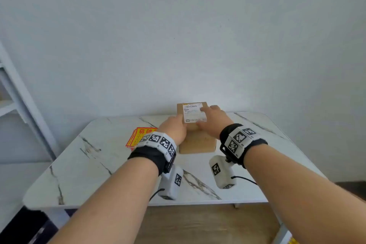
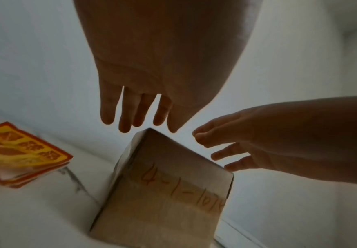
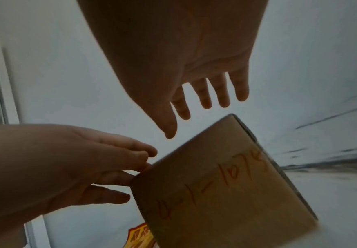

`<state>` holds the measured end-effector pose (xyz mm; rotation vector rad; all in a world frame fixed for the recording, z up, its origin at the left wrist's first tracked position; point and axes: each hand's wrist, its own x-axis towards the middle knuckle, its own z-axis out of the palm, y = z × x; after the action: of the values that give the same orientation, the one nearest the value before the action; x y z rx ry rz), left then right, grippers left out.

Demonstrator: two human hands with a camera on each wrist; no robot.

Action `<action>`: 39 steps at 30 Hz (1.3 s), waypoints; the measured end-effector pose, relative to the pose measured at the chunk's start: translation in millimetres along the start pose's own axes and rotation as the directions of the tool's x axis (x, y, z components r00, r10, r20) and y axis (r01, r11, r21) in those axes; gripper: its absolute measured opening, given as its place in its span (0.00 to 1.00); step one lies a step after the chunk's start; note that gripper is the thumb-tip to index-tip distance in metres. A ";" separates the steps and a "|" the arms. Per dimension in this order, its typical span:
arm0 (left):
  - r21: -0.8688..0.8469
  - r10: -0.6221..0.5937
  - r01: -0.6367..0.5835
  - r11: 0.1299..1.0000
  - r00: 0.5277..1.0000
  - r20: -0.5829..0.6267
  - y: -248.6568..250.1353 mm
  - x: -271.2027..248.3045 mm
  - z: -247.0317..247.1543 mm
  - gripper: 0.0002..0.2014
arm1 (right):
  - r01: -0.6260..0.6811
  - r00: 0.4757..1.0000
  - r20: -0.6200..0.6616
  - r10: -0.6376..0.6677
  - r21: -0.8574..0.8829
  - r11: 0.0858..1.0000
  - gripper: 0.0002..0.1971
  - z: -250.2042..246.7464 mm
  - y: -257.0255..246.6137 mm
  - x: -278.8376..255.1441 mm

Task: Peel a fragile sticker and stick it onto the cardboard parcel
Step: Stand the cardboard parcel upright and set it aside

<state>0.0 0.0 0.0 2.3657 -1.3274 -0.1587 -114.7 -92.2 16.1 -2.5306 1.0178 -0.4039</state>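
Observation:
A brown cardboard parcel [image 1: 198,143] stands mid-table with a white shipping label [image 1: 194,114] on top and red handwriting on its near side [image 2: 173,193] [image 3: 226,193]. My left hand [image 1: 175,125] reaches over the parcel's left top edge, fingers straight [image 2: 139,120]. My right hand [image 1: 211,117] lies over the right part of the label, fingers spread [image 3: 194,109]. Neither hand holds anything. A stack of red-and-yellow fragile stickers [image 1: 138,136] [image 2: 18,154] lies on the table to the left of the parcel, partly hidden behind my left wrist.
The white marble-patterned table [image 1: 95,166] runs up against a plain wall. A white shelf frame [image 1: 13,93] stands at the far left. Wooden floor [image 1: 208,224] shows below the table's front edge.

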 end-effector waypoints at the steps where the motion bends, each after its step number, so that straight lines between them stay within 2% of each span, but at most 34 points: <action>1: -0.006 -0.016 0.016 1.000 1.000 0.006 -0.6 -0.5 2.7 0.20 | -0.024 1.000 0.014 0.023 0.018 1.000 0.29 1.7 1.0 -1.1; 4: -0.084 -0.053 0.050 0.995 0.998 -0.027 0.2 -1.8 10.1 0.19 | -0.082 0.996 0.040 0.078 0.088 0.993 0.29 8.1 7.2 -3.4; 7: -0.178 -0.135 0.124 0.976 0.989 -0.053 2.7 2.0 14.5 0.20 | -0.128 0.992 0.043 0.122 0.178 0.976 0.23 12.8 14.5 -3.1; 11: -0.261 -0.209 0.214 0.941 0.977 0.046 5.8 6.8 14.8 0.22 | -0.228 0.974 0.053 0.222 0.252 0.940 0.23 15.5 19.1 -1.3; 14: -0.299 -0.180 0.181 0.937 0.983 0.029 7.1 5.0 12.0 0.18 | -0.242 0.970 0.050 0.237 0.271 0.932 0.22 16.3 16.9 1.0; 17: -0.327 -0.151 0.131 0.936 0.988 -0.036 8.3 3.3 10.0 0.15 | -0.212 0.974 -0.009 0.227 0.323 0.923 0.24 13.7 16.9 1.9; 22: -0.296 -0.163 0.120 0.948 0.979 -0.124 10.3 2.8 9.6 0.26 | -0.187 0.971 -0.082 0.223 0.315 0.931 0.29 10.3 21.9 0.7; 24: -0.288 -0.162 0.118 0.950 0.978 -0.134 9.8 2.8 11.6 0.27 | -0.168 0.972 -0.102 0.212 0.330 0.929 0.31 10.9 23.7 -1.3; 29: -0.296 -0.155 0.092 0.951 0.968 -0.197 11.5 -0.6 22.4 0.22 | -0.184 0.961 -0.131 0.242 0.344 0.921 0.23 16.7 28.7 -2.8; 32: -0.304 -0.182 0.128 0.944 0.971 -0.156 10.1 0.4 26.5 0.18 | -0.211 0.955 -0.124 0.270 0.360 0.909 0.21 21.8 31.8 -1.9; 35: -0.271 -0.187 0.159 0.949 0.979 -0.084 7.7 1.6 32.0 0.17 | -0.268 0.943 -0.096 0.320 0.355 0.896 0.19 28.5 36.1 -2.6; 39: -0.258 -0.172 0.151 0.954 0.983 -0.061 8.7 2.0 38.9 0.18 | -0.295 0.938 -0.067 0.340 0.361 0.884 0.20 32.8 38.2 -5.4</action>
<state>-17.4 -17.5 -31.4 2.2349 -1.0091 -0.2593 -128.2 -105.8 -30.7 -2.0018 1.2617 -0.5960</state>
